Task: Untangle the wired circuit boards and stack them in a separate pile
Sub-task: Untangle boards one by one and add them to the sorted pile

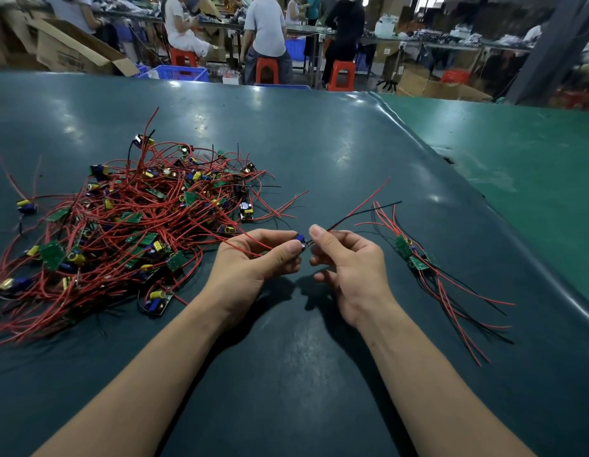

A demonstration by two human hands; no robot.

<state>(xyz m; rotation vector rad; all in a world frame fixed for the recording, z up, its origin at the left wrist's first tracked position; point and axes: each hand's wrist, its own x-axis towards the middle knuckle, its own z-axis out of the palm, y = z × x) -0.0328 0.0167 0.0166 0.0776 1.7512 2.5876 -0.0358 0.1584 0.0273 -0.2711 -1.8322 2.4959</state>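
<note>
At the centre of the frame both hands meet over the dark green counter (319, 153). The left hand (253, 258) has its fingers curled round a small board (299, 241), of which only a blue part shows between thumb and forefinger; a red wire runs across its palm back toward the pile. The right hand (345, 262) pinches the board's leads (362, 209) between thumb and forefinger just beside that blue part, its other fingers loosely curled; a red and a black lead rise from the pinch toward the upper right.

The tangle (128, 225) of green boards, yellow and blue parts and red wires fills the left of the frame, its nearest edge just beside the left hand. A few sorted boards (413, 255) lie at right centre, near the right hand but apart from it, their red and black wires fanning up and down.

Along the top of the frame, people sit on orange stools (266, 70) at other benches, with a blue crate (182, 73) and cardboard boxes (72, 47) at upper left.
</note>
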